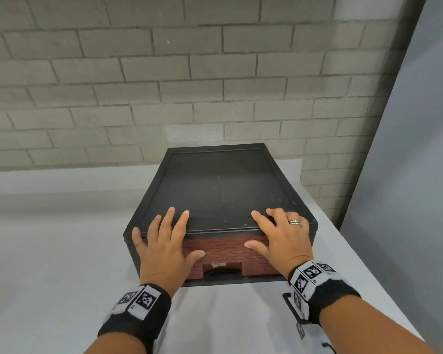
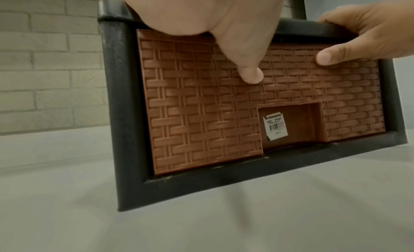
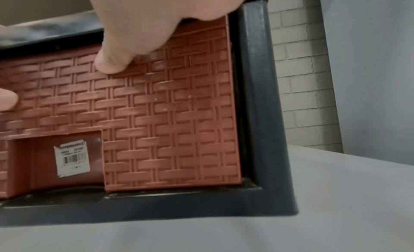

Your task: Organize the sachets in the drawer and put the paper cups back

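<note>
**Hands flat on a closed drawer unit**

Drawer point(image 1: 221, 251) with a reddish-brown woven-pattern front sits pushed in flush inside its black plastic casing point(image 1: 220, 185), low in the middle of the head view, on a white counter point(image 1: 51, 251) against a grey brick wall point(image 1: 138, 72). The left hand point(image 1: 164, 247) lies over the casing's front left edge, fingers straight and spread on the top, thumb pressed against the drawer front; its grip is released, grasping nothing. The right hand point(image 1: 283, 236) mirrors it at the front right, fingers spread on the top, a ring point(image 1: 295, 222) on one finger, thumb on the woven face, grip likewise released. A white barcode sticker point(image 2: 274, 125) sits in the drawer's handle recess point(image 2: 293, 126), lower centre of the front. Sachets and paper cups appear in no view.
</note>
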The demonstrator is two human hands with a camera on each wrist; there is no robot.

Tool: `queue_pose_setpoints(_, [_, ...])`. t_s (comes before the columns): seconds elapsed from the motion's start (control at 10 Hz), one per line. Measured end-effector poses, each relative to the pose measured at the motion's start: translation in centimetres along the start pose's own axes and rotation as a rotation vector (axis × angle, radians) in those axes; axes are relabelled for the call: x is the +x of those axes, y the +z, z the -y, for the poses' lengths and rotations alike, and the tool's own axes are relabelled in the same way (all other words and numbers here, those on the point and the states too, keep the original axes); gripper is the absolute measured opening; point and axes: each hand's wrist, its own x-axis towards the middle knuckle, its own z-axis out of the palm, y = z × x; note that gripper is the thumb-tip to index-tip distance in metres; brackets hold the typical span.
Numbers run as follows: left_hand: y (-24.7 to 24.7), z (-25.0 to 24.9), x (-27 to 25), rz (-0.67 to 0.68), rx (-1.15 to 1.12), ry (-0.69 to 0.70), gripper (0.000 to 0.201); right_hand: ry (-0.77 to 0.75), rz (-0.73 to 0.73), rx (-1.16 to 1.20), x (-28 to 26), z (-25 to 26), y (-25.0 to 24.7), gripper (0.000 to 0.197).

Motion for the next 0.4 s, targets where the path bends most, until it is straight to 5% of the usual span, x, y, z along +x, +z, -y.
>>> queue_pose_setpoints(0.4, [-1.3,0.8,-2.1,-0.017,-0.022,0.017,0.113,-0.003,-0.071,0.118,-4.3,0.2,-0.3,0.087])
